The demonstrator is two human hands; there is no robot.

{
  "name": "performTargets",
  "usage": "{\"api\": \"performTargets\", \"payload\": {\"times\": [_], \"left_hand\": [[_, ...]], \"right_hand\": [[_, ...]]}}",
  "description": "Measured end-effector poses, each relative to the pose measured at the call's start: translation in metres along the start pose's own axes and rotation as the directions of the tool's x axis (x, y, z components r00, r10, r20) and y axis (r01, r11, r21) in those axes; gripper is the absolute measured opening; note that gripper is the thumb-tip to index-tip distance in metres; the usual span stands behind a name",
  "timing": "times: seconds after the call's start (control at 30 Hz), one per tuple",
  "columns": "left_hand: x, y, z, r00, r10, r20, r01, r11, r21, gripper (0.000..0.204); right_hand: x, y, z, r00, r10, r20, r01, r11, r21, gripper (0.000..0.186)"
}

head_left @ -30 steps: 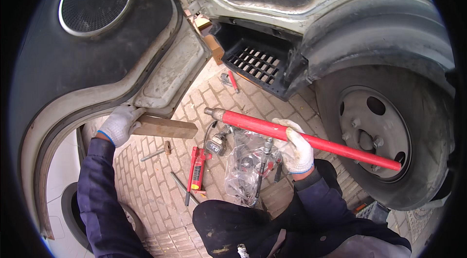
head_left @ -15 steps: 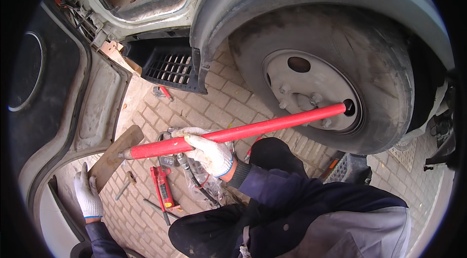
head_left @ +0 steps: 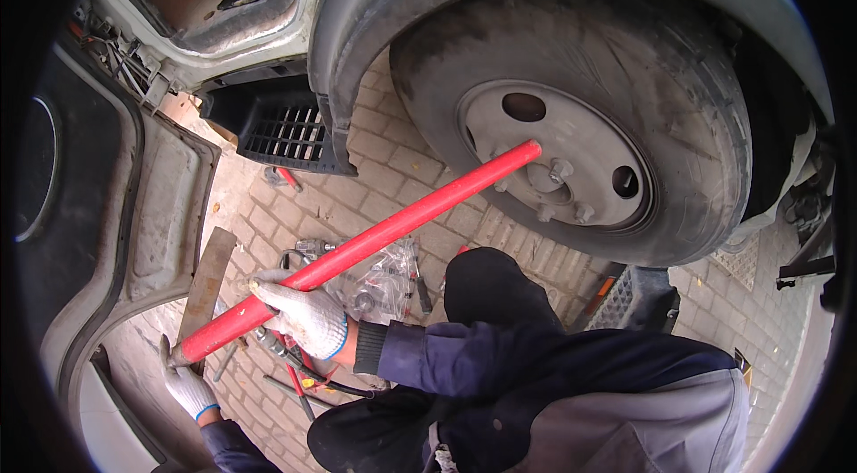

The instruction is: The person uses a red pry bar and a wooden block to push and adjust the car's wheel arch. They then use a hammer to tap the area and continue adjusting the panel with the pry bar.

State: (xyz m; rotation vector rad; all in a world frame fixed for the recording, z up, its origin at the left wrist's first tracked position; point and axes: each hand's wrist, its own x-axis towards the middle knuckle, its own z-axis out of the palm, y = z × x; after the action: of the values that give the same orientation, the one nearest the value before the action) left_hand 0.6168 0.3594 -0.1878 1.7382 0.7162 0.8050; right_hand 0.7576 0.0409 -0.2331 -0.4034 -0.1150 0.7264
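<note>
Brick paving (head_left: pixel 384 180) under red pole (head_left: pixel 406 221), clasped low by right grip (head_left: pixel 308 319), left grip (head_left: pixel 190 391) unclear

White gloves (head_left: pixel 308 319), blue-edged cuffs (head_left: pixel 339 336); navy sleeves (head_left: pixel 451 359); black trousers (head_left: pixel 500 288).

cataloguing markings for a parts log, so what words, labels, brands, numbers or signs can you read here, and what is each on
None can be read.
Red bar: no lettering can be made out.
Tyre: any sidewall marking is too blurred to read.
Clear plastic bag: any print on it or inside is too small and blurred.
</note>
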Motion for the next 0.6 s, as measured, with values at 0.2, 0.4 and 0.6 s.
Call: {"api": "performTargets", "payload": {"times": [0.2,0.4,0.6], "left_hand": [[0.025,0.001,0.009,0.997,0.05,0.056,-0.054,0.996,0.064,0.048],[0.056,-0.004,0.041,1.0,-0.027,0.005,0.027,0.997,0.071,0.045],[0.08,0.0,0.079,0.999,-0.053,0.013,0.053,0.999,0.004,0.046]], "right_hand": [[0.011,-0.003,-0.003,1.0,-0.009,0.012,0.007,0.994,0.105,0.027],[0.024,0.003,-0.021,0.97,-0.24,0.035,0.242,0.961,-0.13,0.03],[0.047,-0.008,-0.035,1.0,-0.026,0.011,0.018,0.884,0.467,0.051]]}}
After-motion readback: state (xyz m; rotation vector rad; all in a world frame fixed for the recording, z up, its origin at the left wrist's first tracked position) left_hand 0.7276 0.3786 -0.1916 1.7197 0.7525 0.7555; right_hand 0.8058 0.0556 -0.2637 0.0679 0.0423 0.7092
